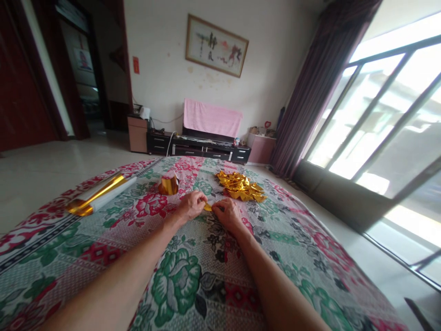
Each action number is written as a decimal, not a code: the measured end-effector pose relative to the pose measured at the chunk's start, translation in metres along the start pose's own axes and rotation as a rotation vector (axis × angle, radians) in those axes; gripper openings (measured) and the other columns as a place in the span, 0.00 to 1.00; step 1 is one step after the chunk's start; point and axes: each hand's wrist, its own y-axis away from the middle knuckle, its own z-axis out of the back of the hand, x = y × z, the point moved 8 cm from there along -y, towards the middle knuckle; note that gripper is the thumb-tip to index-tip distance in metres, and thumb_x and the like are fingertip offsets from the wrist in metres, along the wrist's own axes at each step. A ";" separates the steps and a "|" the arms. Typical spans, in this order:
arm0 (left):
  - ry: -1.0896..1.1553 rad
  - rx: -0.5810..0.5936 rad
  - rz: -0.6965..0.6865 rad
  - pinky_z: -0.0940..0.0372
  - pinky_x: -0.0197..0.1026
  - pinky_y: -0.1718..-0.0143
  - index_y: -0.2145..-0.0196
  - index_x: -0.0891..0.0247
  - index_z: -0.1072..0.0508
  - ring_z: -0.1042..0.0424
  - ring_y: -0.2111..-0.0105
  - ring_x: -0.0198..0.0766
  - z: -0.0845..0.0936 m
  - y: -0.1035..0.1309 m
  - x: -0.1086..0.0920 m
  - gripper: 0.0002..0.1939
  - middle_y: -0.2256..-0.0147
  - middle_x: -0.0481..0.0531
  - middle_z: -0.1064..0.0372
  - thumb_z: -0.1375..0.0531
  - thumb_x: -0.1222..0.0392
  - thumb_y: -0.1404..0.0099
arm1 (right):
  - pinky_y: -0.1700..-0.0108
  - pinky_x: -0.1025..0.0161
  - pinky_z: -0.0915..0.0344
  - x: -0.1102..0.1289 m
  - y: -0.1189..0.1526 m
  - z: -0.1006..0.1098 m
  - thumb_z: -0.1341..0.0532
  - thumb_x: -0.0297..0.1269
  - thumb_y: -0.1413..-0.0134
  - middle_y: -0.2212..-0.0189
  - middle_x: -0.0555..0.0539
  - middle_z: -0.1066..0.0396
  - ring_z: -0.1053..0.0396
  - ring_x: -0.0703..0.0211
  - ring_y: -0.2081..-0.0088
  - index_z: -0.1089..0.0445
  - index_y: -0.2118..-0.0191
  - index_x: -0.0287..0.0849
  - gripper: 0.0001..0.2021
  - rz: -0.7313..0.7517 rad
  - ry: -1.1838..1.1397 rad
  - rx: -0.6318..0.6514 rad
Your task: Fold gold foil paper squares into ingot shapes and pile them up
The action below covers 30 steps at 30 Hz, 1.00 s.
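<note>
A small piece of gold foil paper (207,207) is between my two hands, low over the flowered cloth (177,280). My left hand (192,205) pinches its left end. At its right end, my right hand (228,213) has its fingers pressed together on the paper. Just behind my right hand lies a pile of folded gold foil pieces (243,186). Beyond my left hand stands a curled gold foil strip (169,185).
A large roll of gold and white foil paper (103,193) lies at the left on the cloth. Farther back are a low black cabinet (193,149), a pink towel (212,118) and a purple curtain (306,82). Windows run along the right.
</note>
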 end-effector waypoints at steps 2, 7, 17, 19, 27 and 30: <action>-0.002 -0.088 -0.015 0.36 0.35 0.60 0.67 0.65 0.27 0.31 0.66 0.34 0.008 -0.001 0.001 0.12 0.66 0.52 0.29 0.48 0.71 0.47 | 0.60 0.67 0.44 0.001 0.002 0.001 0.44 0.37 0.49 0.69 0.48 0.30 0.36 0.61 0.64 0.25 0.69 0.45 0.10 0.013 -0.003 -0.021; 0.013 0.047 -0.141 0.38 0.38 0.53 0.69 0.63 0.26 0.31 0.60 0.35 -0.006 -0.004 -0.005 0.16 0.63 0.51 0.28 0.49 0.75 0.49 | 0.60 0.66 0.43 0.002 0.002 0.003 0.45 0.34 0.49 0.69 0.47 0.30 0.36 0.61 0.64 0.25 0.71 0.44 0.10 0.041 -0.023 -0.036; -0.031 0.131 -0.136 0.39 0.38 0.58 0.65 0.61 0.27 0.32 0.63 0.36 -0.009 0.003 -0.015 0.13 0.66 0.49 0.28 0.46 0.70 0.47 | 0.58 0.65 0.42 0.005 0.000 0.008 0.48 0.26 0.52 0.70 0.47 0.29 0.35 0.61 0.65 0.26 0.72 0.42 0.13 0.113 -0.051 -0.022; -0.055 0.156 -0.173 0.39 0.38 0.57 0.69 0.61 0.26 0.32 0.64 0.36 -0.010 0.003 -0.019 0.11 0.67 0.49 0.28 0.46 0.70 0.45 | 0.57 0.65 0.42 0.005 0.000 0.007 0.48 0.26 0.51 0.70 0.47 0.29 0.35 0.61 0.65 0.26 0.72 0.42 0.13 0.127 -0.045 -0.022; -0.127 0.313 -0.401 0.42 0.39 0.56 0.73 0.62 0.25 0.33 0.65 0.36 -0.014 0.010 -0.040 0.12 0.68 0.51 0.29 0.49 0.69 0.43 | 0.57 0.65 0.42 0.008 0.002 0.008 0.48 0.27 0.49 0.68 0.46 0.30 0.35 0.61 0.64 0.27 0.71 0.42 0.12 0.154 -0.004 -0.011; -0.098 0.362 -0.407 0.42 0.37 0.57 0.73 0.61 0.26 0.33 0.65 0.35 -0.014 0.011 -0.041 0.12 0.68 0.50 0.29 0.49 0.67 0.41 | 0.56 0.65 0.42 0.010 0.003 0.008 0.47 0.26 0.51 0.68 0.47 0.29 0.35 0.61 0.62 0.26 0.70 0.42 0.12 0.206 -0.026 0.030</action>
